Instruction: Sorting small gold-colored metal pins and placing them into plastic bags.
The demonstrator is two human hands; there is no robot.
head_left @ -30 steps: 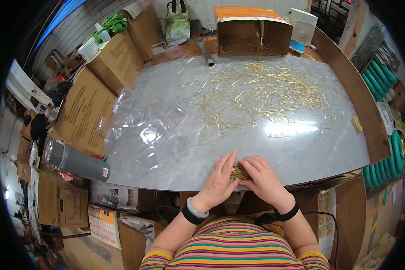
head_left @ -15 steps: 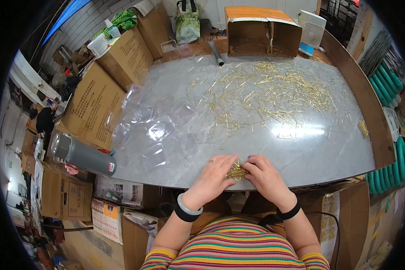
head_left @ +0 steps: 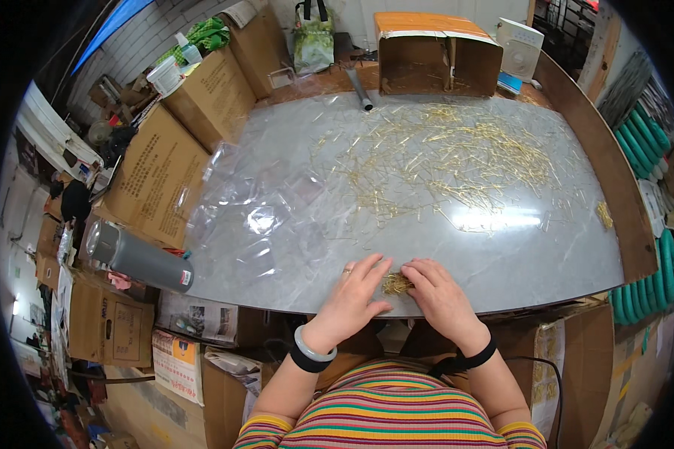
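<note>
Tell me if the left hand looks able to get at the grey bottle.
Probably yes: the left hand is open, and the tabletop along the front edge toward the grey bottle looks free; the clear plastic packaging lies mostly farther back. It likely needs a stretch.

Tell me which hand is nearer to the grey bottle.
Left. The left hand is to the right of the grey bottle; the right hand is farther away, at the right side of the gold wire bundle.

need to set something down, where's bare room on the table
Front-right gray tabletop, between the right hand and cardboard wall. Also a strip between the gold bundle and scattered wires. Crowded: the wires and clear plastic, left.
</note>
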